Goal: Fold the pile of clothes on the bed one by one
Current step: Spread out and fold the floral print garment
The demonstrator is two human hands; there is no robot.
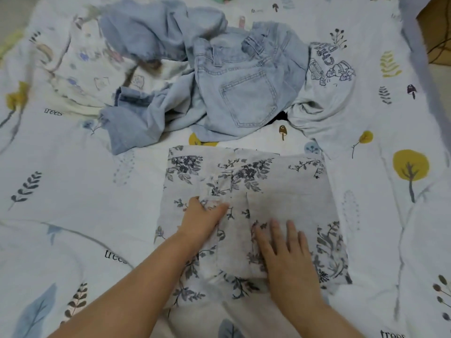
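A white garment with a grey floral print (288, 189) lies spread flat on the bed just in front of me. My left hand (202, 218) rests on its left part, fingers curled around a fold of the cloth near the middle seam. To the right of that seam, my right hand (285, 250) lies flat with straight fingers, pressing the fabric down. Beyond the garment sits the pile: light blue jeans (239, 93) with a back pocket showing, more pale blue denim (151, 35) behind and to the left, and a white shirt with a drawn print (327, 76) at the right.
The bed is covered by a white sheet with tree and leaf prints (73, 191). A brown cardboard box (436, 32) stands off the bed at the far right. A patterned white cloth (80, 69) lies at the back left beside the denim.
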